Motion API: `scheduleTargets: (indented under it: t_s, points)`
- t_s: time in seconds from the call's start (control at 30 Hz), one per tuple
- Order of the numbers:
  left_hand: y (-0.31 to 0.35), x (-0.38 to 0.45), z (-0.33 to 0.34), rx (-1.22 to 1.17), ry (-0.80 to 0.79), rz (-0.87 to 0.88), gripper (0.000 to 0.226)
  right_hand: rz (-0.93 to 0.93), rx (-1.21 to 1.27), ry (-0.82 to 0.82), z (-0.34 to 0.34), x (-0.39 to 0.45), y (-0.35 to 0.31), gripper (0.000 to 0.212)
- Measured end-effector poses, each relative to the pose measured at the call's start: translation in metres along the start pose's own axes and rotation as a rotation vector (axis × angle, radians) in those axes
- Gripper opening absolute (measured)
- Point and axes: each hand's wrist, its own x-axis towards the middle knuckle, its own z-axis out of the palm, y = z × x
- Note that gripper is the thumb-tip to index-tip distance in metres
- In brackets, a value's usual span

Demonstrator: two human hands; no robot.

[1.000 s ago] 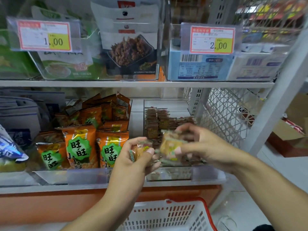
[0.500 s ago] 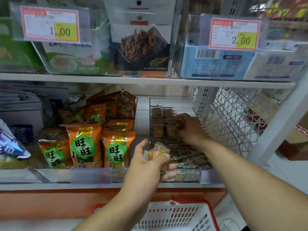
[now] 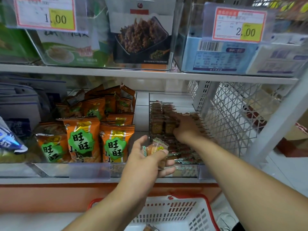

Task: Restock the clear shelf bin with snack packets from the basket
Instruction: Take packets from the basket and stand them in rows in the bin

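Crinkly packets (image 3: 156, 148) in left hand (image 3: 146, 162).

The shelf bin (image 3: 216, 124) is clear, glossy plastic. The small snack packets (image 3: 157, 146) in the left hand (image 3: 146, 162) are transparent, crinkly film. The orange bags (image 3: 115, 142) are shiny foil-like plastic. The basket (image 3: 176, 214) is matt white slotted plastic with a red rim. The mesh side panel (image 3: 233, 110) looks like white painted metal.

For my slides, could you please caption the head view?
Right hand deep in the clear shelf bin among stacked packets while left hand holds a snack packet.
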Motion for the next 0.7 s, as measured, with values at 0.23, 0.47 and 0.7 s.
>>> scheduleTargets:
  t_s: [0.23,0.47,0.7]
  points:
    - [0.002,-0.001,-0.003,-0.009,-0.005,-0.004,0.06,-0.034,-0.051,-0.043,0.002,-0.001,0.002,0.076]
    - [0.012,-0.007,-0.004,-0.125,-0.031,-0.025,0.033,-0.013,-0.031,0.14,-0.008,-0.013,-0.01,0.07]
    - [0.026,-0.024,-0.012,-0.362,-0.057,-0.027,0.026,-0.292,0.288,0.202,-0.022,-0.068,-0.042,0.019]
